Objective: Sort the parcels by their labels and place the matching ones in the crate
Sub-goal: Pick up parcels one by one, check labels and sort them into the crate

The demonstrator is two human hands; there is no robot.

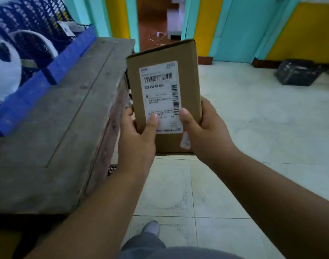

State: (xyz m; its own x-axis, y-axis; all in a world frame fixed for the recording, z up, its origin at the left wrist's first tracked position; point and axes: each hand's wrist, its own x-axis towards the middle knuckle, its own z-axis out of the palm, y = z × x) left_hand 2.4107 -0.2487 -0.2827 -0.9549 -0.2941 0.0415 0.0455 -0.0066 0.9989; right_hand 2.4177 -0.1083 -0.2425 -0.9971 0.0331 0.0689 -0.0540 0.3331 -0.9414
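Cardboard parcel [163, 96] sits dead centre of my view, held upright over the tiled floor [253, 118], its white shipping label [160, 96] facing me with a barcode and a printed number I can mostly read. My left hand [137, 135] clamps the lower left edge, thumb laid on the label; my right hand [203, 131] clamps the lower right edge, thumb pressed on the label's bottom corner. Both hands grip only the lower third, so the tall part stands free above them.

I judge the main risks this way: both thumbs cover the bottom lines of the label, so I could misread it and sort the parcel wrongly; and with the grip so low, a quick swing could tip the top away from me and let it slide out. The cardboard looks smooth and plain brown, a flat rectangular box with crisp edges, and a small pale sticker [186, 140] near my right thumb is too blurred to read.

At nine o'clock runs a rough, grey plank surface [66, 118], and at ten o'clock on it a blue mesh crate [38, 43] with a stiff latticed wall holds soft white bags [4, 71]. At two o'clock a dark crate [298, 72] rests on the floor, well apart. I cannot tell which crate this parcel belongs in.
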